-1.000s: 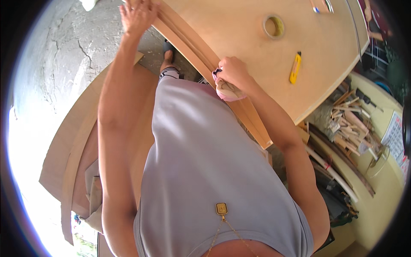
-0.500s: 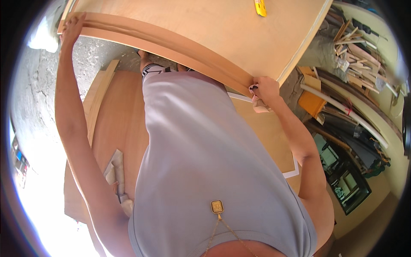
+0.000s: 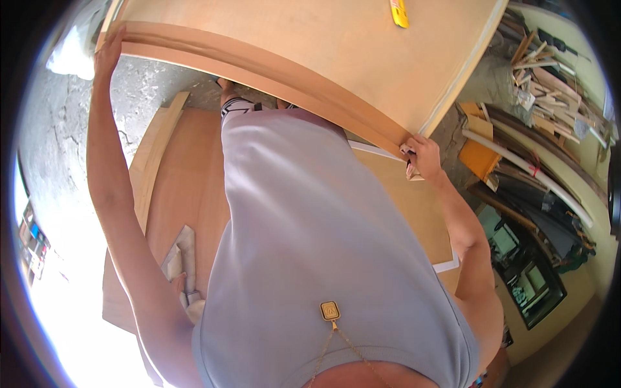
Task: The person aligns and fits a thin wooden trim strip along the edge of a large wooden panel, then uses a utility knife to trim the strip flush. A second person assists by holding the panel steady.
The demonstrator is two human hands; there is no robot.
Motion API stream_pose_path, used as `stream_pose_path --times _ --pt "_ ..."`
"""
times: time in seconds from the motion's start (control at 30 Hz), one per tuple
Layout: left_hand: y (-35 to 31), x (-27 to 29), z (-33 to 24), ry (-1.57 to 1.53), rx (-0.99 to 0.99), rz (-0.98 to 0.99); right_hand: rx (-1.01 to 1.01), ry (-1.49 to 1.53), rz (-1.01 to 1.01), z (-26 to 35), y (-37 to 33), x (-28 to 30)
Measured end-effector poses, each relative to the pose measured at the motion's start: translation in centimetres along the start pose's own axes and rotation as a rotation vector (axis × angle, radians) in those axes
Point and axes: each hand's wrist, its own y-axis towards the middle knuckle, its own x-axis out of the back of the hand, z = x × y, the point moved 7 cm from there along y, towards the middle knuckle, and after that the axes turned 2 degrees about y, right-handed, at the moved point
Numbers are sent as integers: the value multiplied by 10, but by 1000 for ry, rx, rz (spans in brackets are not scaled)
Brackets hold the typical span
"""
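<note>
A long brown strip [image 3: 259,68] runs along the near edge of a pale plywood panel [image 3: 310,45], with a ridge or fold along its length. At the strip's left end, my left hand [image 3: 108,53] grips the panel's corner, its fingers partly hidden. My right hand [image 3: 424,158] is closed at the strip's right end, near the panel's other front corner. Its fingers are curled round a short brown end, and small dark and pale bits show between them. A yellow utility knife [image 3: 399,13] lies on the panel towards the far side.
Behind my left arm a brown board [image 3: 187,155] lies low, with a pale wood strip [image 3: 158,155] and crumpled tape-like scraps [image 3: 184,258] on it. A white-edged panel [image 3: 414,220] is at my right side. Wood offcuts [image 3: 550,97] and a white pipe [image 3: 517,168] lie to the right.
My right hand has slid a little right and nearer, towards the panel's corner. My left hand keeps its place at the left end, its fingers slightly shifted. The whole view has moved slightly.
</note>
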Motion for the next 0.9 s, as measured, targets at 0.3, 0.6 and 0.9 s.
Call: stream_pose_path --times 0.3,0.6,0.9 --pt "-85 43 6 -201 26 -642 424 89 -11 84 90 9" --pt "-142 -13 27 -540 400 -545 499 232 -131 233 260 -3" --pt "-304 -165 93 -407 657 -75 475 381 -173 399 434 -6"
